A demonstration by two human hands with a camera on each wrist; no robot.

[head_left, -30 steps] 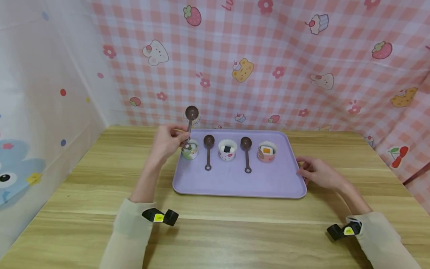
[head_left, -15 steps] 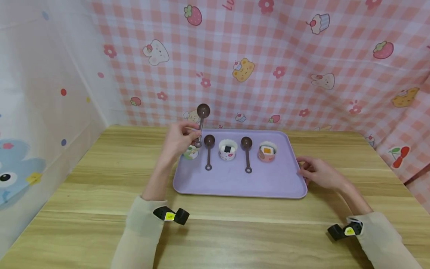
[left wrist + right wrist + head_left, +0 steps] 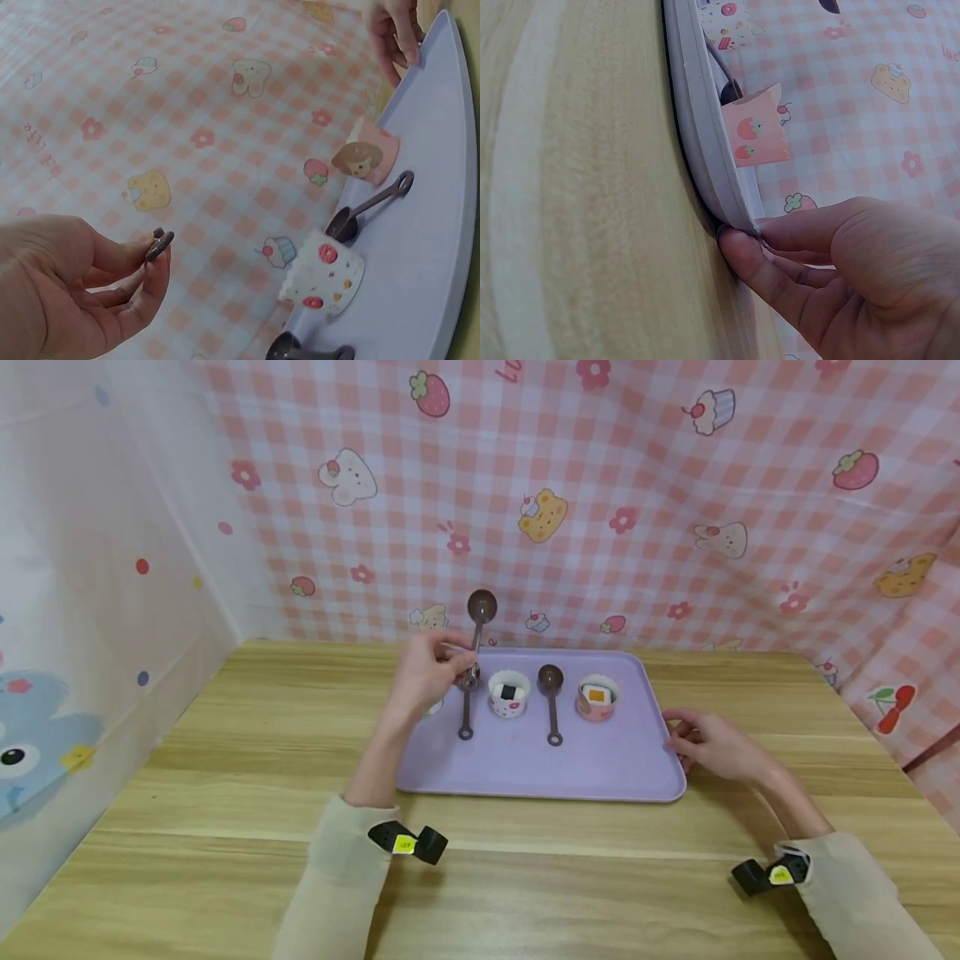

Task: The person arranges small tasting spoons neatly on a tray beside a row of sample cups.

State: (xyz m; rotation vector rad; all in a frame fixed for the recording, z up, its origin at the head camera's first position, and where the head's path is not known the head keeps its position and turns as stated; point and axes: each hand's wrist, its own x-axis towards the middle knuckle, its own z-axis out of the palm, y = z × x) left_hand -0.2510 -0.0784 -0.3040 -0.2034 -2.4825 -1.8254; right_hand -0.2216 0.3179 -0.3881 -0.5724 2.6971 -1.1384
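Note:
My left hand [image 3: 426, 675] pinches the handle end of a brown measuring spoon [image 3: 482, 607], its bowl upward, above the back left of a lilac tray [image 3: 540, 772]. In the left wrist view, thumb and forefinger meet on that handle [image 3: 159, 246]. Two more brown spoons lie on the tray: one [image 3: 467, 714] partly behind the raised spoon, another [image 3: 551, 681] between a white paper cup [image 3: 507, 706] and a pink paper cup [image 3: 594, 712]. A green-patterned cup [image 3: 436, 707] is mostly hidden by my left hand. My right hand [image 3: 712, 746] pinches the tray's right rim [image 3: 731, 202].
The tray lies on a wooden table [image 3: 562, 877], close to a pink checked cloth [image 3: 480, 510] hanging at the back. White food-like pieces sit in the cups, one topped with black [image 3: 508, 692], one with orange [image 3: 597, 695]. A white cloth [image 3: 97, 527] hangs at the left.
My left hand has carried the raised spoon to the right, from above the green cup to above the left lying spoon. The right hand and the tray have stayed in place.

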